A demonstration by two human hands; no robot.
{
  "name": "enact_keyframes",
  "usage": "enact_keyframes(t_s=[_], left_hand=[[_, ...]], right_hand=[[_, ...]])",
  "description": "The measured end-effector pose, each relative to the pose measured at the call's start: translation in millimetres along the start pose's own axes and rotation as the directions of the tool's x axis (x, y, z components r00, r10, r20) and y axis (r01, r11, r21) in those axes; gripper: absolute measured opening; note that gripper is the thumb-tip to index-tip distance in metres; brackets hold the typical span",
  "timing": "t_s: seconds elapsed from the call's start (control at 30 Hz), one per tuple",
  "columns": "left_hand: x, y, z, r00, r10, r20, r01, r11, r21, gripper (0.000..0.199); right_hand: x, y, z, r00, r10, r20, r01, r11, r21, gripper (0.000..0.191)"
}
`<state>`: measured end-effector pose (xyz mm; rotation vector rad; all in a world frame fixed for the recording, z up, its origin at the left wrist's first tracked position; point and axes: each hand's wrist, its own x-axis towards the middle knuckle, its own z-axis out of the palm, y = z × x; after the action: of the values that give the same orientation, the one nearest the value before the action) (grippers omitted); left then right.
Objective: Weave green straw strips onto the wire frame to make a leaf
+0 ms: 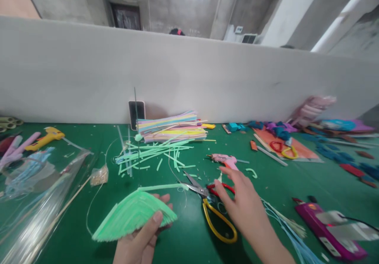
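Note:
My left hand (145,232) grips a light green, fuzzy fan-shaped piece (133,214) that looks made of pipe cleaners, thumb on top and fingers behind it. A green strip (160,186) juts right from its top edge, towards the blades of the scissors (197,189). These lie spread on the table, one handle loop red and the other yellow. My right hand (239,195) hovers beside the red loop, fingers apart and holding nothing that I can see. Just beyond its fingertips lies a pink hot glue gun (223,159).
Loose green pipe cleaners (156,151) and a multicoloured bundle (171,127) lie ahead, near a phone (137,114) leaning on the white partition (189,74). A yellow glue gun (49,137) and plastic wrap are at left. A purple power strip (328,230) sits at right.

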<state>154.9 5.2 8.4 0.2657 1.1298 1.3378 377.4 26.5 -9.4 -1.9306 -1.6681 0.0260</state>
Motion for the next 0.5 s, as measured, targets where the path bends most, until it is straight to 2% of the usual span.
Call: enact_keyframes(t_s=[0.03,0.1,0.17,0.23,0.3,0.4,0.5], left_hand=[[-1,0,0.5,1.0,0.007,0.009,-0.008,1.0,0.009,0.053],[0,-2,0.6,0.999,0.037,0.034,-0.038,0.999,0.021,0.058],[2,-4,0.3,0.997,0.066,0.047,-0.067,0.997,0.023,0.061],[4,-5,-0.3,0.996,0.077,0.055,-0.079,0.996,0.033,0.065],[6,-5,-1.3,0.995,0.067,0.07,-0.071,0.996,0.056,0.066],[8,-6,-4.0,0.994,0.019,0.109,-0.03,0.994,0.106,0.052],[8,-9,-5.4,0.997,-0.059,0.054,0.051,0.988,0.146,0.04]], right_hand=[[9,12,2,0.995,0.08,0.051,-0.073,0.989,-0.129,0.036],[26,32,8,0.973,0.211,0.099,-0.157,0.907,-0.39,0.049],[38,46,18,0.955,0.295,0.037,-0.237,0.831,-0.504,0.055],[43,53,28,0.946,0.322,-0.037,-0.293,0.799,-0.525,0.059],[44,57,36,0.946,0.317,-0.061,-0.302,0.804,-0.512,0.056],[45,61,43,0.954,0.298,-0.039,-0.28,0.834,-0.476,0.045],[47,62,41,0.949,0.312,-0.04,-0.3,0.861,-0.411,0.038]])
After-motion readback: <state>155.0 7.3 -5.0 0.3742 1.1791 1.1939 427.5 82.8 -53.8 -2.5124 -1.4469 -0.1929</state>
